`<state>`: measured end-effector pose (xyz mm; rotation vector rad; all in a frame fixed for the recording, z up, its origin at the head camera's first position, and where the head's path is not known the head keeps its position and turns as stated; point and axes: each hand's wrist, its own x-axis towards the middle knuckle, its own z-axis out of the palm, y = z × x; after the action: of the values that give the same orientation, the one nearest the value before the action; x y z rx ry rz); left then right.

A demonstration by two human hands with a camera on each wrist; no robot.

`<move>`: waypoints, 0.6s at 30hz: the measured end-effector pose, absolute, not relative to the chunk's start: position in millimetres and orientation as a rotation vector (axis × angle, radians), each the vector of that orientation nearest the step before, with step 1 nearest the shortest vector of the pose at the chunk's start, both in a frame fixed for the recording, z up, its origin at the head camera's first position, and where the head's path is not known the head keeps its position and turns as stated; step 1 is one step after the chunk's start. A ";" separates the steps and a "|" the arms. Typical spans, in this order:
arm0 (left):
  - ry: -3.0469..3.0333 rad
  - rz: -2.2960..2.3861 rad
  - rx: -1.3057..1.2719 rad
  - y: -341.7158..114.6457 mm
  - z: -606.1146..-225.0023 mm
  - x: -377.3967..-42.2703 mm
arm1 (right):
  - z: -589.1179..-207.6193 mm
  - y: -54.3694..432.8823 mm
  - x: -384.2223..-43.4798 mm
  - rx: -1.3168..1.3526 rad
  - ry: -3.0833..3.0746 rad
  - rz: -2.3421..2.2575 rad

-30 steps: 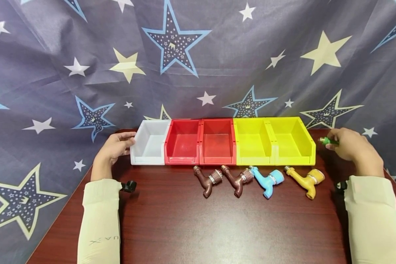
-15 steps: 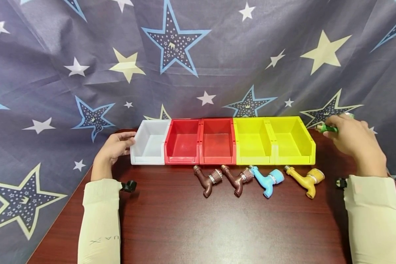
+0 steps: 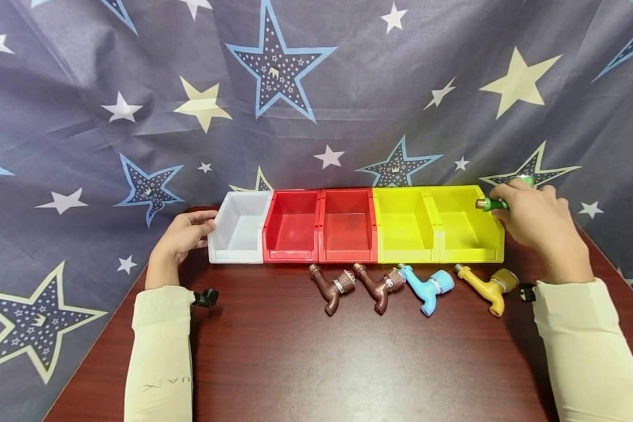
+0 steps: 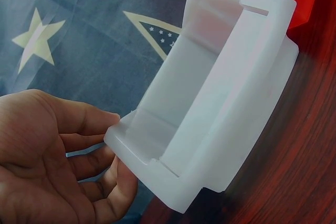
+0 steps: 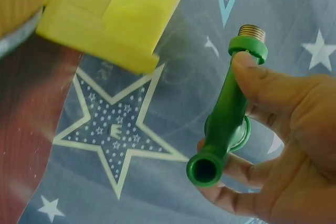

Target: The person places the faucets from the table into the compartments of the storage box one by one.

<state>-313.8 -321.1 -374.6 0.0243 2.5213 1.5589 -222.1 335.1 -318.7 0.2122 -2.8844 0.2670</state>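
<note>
My right hand [image 3: 540,220] grips a green tap [image 5: 227,111] with a brass threaded end, thumb along its body. In the head view the tap's threaded end overlaps the rightmost yellow bin [image 3: 472,256], the hand being at that bin's right side. The spout's round mouth faces the right wrist camera. My left hand [image 3: 184,237] touches the outer side of the white bin [image 4: 236,93], its fingertips right at the rim corner and side wall. A red bin [image 3: 291,256] stands directly beside the white one.
Another red bin [image 3: 348,256] and a yellow bin [image 3: 407,256] complete the row along the starry cloth [image 3: 316,140]. Before the bins lie two brown taps [image 3: 329,290] [image 3: 380,290], a light blue tap [image 3: 427,291] and a yellow tap [image 3: 487,291] on the reddish wooden table [image 3: 369,363].
My right hand has lifted the green tap and carried it left, from beside the row to over the rightmost yellow bin's right edge. The left hand has stayed at the white bin.
</note>
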 end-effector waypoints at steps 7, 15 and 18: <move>2.524 1.553 0.020 -321.1 -374.8 -314.4 | -322.2 317.7 -225.1 0.258 -2.909 0.193; 2.514 1.556 0.008 -322.4 -377.4 -316.7 | -327.6 301.3 -226.8 0.241 -2.970 0.136; 2.510 1.558 -0.008 -322.3 -376.9 -317.4 | -329.0 297.2 -228.2 0.206 -2.989 0.147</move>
<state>-317.4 -322.3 -376.9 -0.0082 2.5096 1.5576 -228.2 297.2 -329.0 0.2062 -2.9886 0.1474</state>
